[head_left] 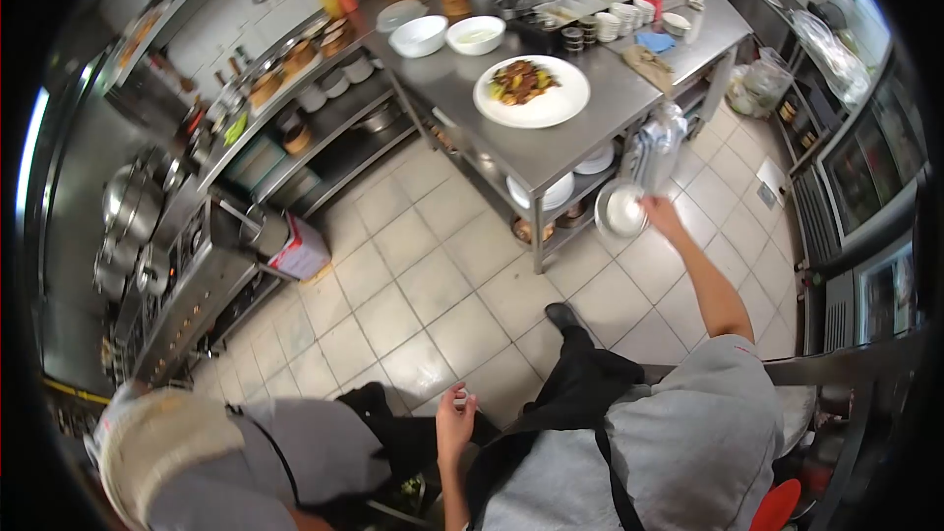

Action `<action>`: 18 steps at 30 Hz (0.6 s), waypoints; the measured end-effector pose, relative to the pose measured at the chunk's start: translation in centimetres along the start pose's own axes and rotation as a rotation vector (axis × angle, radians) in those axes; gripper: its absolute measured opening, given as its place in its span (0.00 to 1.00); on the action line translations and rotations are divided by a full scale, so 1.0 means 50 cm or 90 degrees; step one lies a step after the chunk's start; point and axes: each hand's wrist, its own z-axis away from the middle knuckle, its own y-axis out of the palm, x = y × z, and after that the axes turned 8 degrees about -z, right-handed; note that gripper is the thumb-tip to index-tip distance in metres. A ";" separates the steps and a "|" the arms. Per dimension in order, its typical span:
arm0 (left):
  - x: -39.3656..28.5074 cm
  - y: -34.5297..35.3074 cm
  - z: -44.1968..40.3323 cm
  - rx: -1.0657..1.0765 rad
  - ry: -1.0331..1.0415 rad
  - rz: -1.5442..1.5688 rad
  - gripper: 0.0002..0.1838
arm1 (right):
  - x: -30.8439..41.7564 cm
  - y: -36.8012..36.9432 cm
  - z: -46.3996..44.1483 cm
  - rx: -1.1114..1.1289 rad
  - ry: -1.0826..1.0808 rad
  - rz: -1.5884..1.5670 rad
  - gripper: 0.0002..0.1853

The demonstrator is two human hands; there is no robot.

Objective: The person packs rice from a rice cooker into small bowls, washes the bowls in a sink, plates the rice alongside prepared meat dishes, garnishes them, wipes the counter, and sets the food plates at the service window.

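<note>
My right hand [657, 211] reaches out low beside the steel table, its fingers closed on the rim of a metal bowl [606, 218]. Inside that bowl shows a round white thing [626, 210], too blurred to name. Near my body, my left hand [455, 423] is raised with loosely bent fingers and nothing visible in it. A large white plate [560, 103] of cooked food [523, 82] stands on the steel table [536, 159], beyond both hands.
Two white bowls [420, 36] stand on the table's far side, small cups [610, 26] along its back. A co-worker in a cap [167, 442] is close on my left. A stove [187, 305] lies at left, glass-door fridges [865, 187] at right. Plates sit on the under-shelf.
</note>
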 end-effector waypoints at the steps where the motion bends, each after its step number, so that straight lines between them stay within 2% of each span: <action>1: -0.016 0.018 -0.042 0.010 0.017 -0.016 0.17 | 0.054 -0.060 -0.048 -0.058 0.043 -0.003 0.20; 2: -0.080 0.028 -0.079 0.000 0.078 -0.061 0.17 | 0.091 -0.106 -0.096 -0.118 0.049 -0.038 0.21; 5: -0.239 0.105 -0.196 0.030 0.112 -0.005 0.15 | 0.094 -0.187 -0.292 -0.239 0.050 -0.208 0.24; 8: -0.382 0.218 -0.322 0.096 0.137 0.026 0.16 | 0.073 -0.241 -0.483 -0.236 0.135 -0.248 0.26; 11: -0.514 0.333 -0.410 0.178 0.200 0.035 0.16 | 0.024 -0.277 -0.604 -0.214 0.147 -0.230 0.27; 13: -0.595 0.398 -0.460 0.237 0.225 0.038 0.17 | 0.046 -0.293 -0.627 -0.125 0.183 -0.214 0.24; 16: -0.721 0.450 -0.505 0.316 0.197 -0.015 0.17 | 0.047 -0.266 -0.660 0.032 0.218 -0.313 0.18; 18: -0.760 0.485 -0.538 0.320 0.234 -0.022 0.18 | 0.039 -0.235 -0.681 0.108 0.235 -0.317 0.17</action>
